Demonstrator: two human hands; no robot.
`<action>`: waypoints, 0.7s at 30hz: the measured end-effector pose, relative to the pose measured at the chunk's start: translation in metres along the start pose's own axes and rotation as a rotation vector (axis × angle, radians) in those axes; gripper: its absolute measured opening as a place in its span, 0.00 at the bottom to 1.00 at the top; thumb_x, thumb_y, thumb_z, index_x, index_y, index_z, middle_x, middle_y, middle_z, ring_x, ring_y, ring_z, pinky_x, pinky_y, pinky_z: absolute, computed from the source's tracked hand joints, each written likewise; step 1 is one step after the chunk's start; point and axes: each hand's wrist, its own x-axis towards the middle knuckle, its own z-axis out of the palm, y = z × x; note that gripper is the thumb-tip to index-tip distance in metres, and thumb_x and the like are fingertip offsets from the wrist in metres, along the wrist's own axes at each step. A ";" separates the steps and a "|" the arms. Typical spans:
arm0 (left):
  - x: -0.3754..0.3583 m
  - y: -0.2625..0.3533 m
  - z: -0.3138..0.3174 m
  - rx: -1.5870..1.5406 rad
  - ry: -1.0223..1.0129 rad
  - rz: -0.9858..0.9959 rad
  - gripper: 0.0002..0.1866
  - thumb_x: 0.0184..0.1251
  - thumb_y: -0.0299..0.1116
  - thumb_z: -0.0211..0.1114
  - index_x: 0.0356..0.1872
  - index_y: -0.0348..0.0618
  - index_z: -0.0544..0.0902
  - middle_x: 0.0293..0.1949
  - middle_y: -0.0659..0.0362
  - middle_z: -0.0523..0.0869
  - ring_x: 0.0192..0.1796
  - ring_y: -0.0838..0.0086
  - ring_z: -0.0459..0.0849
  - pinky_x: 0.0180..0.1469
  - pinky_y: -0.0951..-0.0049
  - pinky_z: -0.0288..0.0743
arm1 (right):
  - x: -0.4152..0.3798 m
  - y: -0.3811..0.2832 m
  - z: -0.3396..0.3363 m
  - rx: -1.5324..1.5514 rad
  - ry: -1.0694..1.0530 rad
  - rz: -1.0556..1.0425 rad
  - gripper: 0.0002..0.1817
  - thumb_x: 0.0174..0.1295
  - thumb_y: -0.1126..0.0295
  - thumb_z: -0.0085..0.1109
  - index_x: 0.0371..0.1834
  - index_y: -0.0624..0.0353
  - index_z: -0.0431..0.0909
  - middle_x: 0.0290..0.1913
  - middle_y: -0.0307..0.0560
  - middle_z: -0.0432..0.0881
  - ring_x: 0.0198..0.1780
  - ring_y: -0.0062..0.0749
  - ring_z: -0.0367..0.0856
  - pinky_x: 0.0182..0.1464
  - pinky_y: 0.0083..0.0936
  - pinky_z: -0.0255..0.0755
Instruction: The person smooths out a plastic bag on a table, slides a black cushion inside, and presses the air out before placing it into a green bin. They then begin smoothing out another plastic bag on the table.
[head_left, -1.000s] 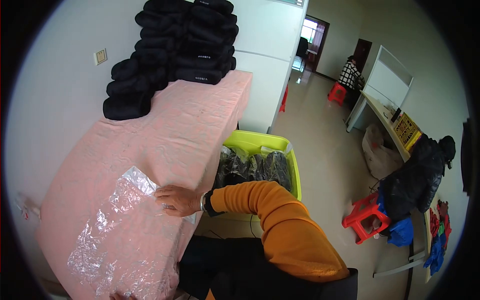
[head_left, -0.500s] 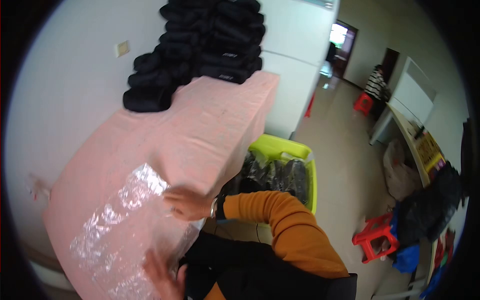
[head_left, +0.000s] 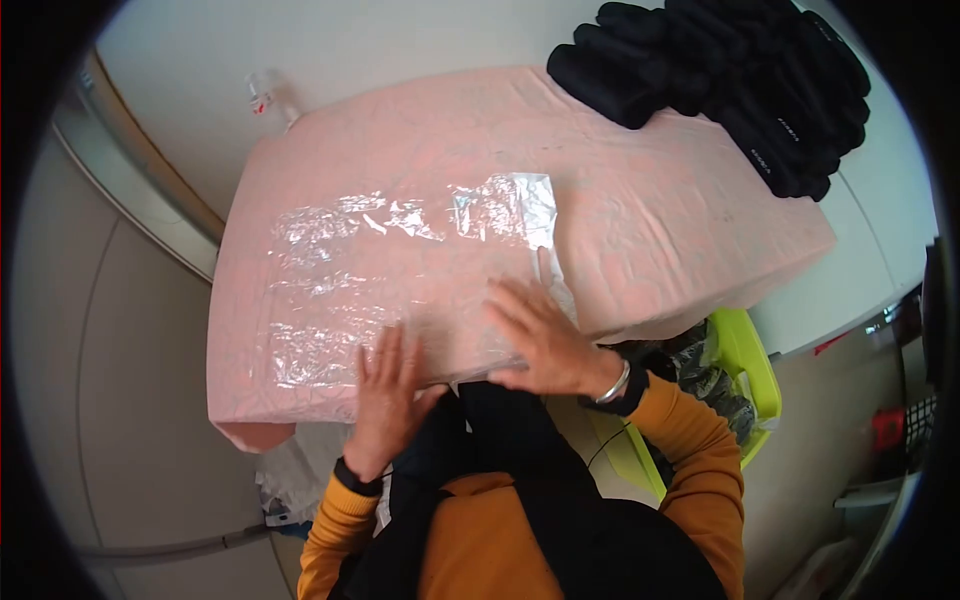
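A clear plastic bag (head_left: pixel 400 225) lies flat on the pink-covered table (head_left: pixel 640 235), its shiny surface catching the light. My left hand (head_left: pixel 387 390) rests over the bag's near edge, fingers stretched out and pointing away from me. Near the bag's right end is my right hand (head_left: pixel 545 345), with fingers spread and a silver bracelet at the wrist. Its fingertips overlap the bag in this view. Neither hand grips anything.
Black rolled cushion-like items (head_left: pixel 740 90) are piled at the table's far right. A lime-green bin (head_left: pixel 765 385) with black items in clear plastic stands below the table's right edge. White plastic (head_left: pixel 300 460) hangs under the left front edge.
The view has swung left and down, so the bag and table now sit in the middle. Both hands remain over the bag with fingers extended.
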 end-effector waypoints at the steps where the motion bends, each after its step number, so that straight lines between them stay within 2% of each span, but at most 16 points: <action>1: 0.007 0.009 0.001 -0.048 0.020 0.072 0.45 0.64 0.48 0.70 0.78 0.40 0.60 0.77 0.45 0.62 0.79 0.51 0.59 0.77 0.41 0.48 | -0.003 -0.010 0.009 0.036 -0.045 -0.009 0.43 0.60 0.53 0.66 0.71 0.72 0.63 0.76 0.65 0.59 0.78 0.57 0.56 0.78 0.54 0.48; 2: 0.015 0.019 0.005 -0.034 0.018 0.068 0.45 0.64 0.48 0.70 0.78 0.40 0.60 0.77 0.45 0.62 0.79 0.51 0.59 0.77 0.41 0.48 | -0.005 -0.018 0.018 0.068 -0.088 -0.019 0.45 0.59 0.52 0.67 0.72 0.72 0.62 0.77 0.64 0.58 0.79 0.57 0.54 0.78 0.55 0.46; 4: 0.028 0.031 0.015 -0.062 -0.040 0.198 0.45 0.67 0.52 0.66 0.78 0.40 0.59 0.78 0.45 0.60 0.80 0.52 0.58 0.78 0.42 0.47 | -0.004 -0.019 0.029 0.104 -0.124 -0.048 0.46 0.58 0.52 0.68 0.73 0.72 0.61 0.78 0.64 0.56 0.80 0.57 0.51 0.79 0.55 0.45; 6: 0.023 0.019 0.022 -0.040 -0.035 0.198 0.45 0.67 0.55 0.65 0.78 0.39 0.59 0.78 0.45 0.60 0.80 0.52 0.58 0.78 0.43 0.47 | -0.010 -0.008 0.037 -0.081 -0.202 0.075 0.48 0.58 0.54 0.68 0.76 0.71 0.56 0.80 0.62 0.53 0.82 0.55 0.47 0.80 0.53 0.41; 8: 0.017 0.006 0.023 -0.024 -0.047 0.207 0.46 0.68 0.59 0.62 0.77 0.38 0.59 0.78 0.44 0.60 0.80 0.51 0.57 0.78 0.43 0.46 | -0.015 0.001 0.025 -0.099 -0.238 0.083 0.49 0.59 0.55 0.67 0.77 0.71 0.54 0.80 0.61 0.52 0.82 0.54 0.47 0.81 0.52 0.40; 9: 0.011 -0.003 0.018 -0.010 -0.055 0.169 0.46 0.68 0.59 0.62 0.77 0.38 0.59 0.78 0.44 0.60 0.80 0.51 0.57 0.78 0.43 0.46 | -0.016 0.003 0.019 -0.128 -0.277 0.124 0.50 0.59 0.56 0.67 0.78 0.71 0.52 0.81 0.61 0.51 0.82 0.53 0.47 0.81 0.51 0.39; 14: -0.026 -0.085 -0.007 0.059 -0.075 -0.019 0.51 0.68 0.69 0.53 0.77 0.33 0.58 0.79 0.42 0.58 0.80 0.50 0.57 0.78 0.43 0.47 | -0.021 0.010 0.008 -0.107 -0.300 0.078 0.49 0.61 0.58 0.64 0.79 0.70 0.50 0.81 0.60 0.51 0.83 0.51 0.47 0.82 0.50 0.39; 18: -0.058 -0.164 -0.015 0.140 -0.049 -0.243 0.49 0.70 0.67 0.53 0.77 0.33 0.59 0.78 0.42 0.59 0.80 0.49 0.57 0.78 0.44 0.48 | -0.021 0.010 0.010 -0.098 -0.291 0.110 0.47 0.63 0.57 0.61 0.79 0.70 0.50 0.82 0.59 0.50 0.83 0.50 0.47 0.82 0.49 0.39; 21: -0.064 -0.178 -0.023 0.167 -0.014 -0.333 0.46 0.71 0.63 0.56 0.76 0.34 0.60 0.78 0.41 0.59 0.80 0.49 0.57 0.77 0.44 0.49 | -0.022 0.011 0.012 -0.091 -0.255 0.108 0.44 0.65 0.56 0.58 0.78 0.70 0.51 0.81 0.60 0.51 0.82 0.51 0.48 0.81 0.50 0.40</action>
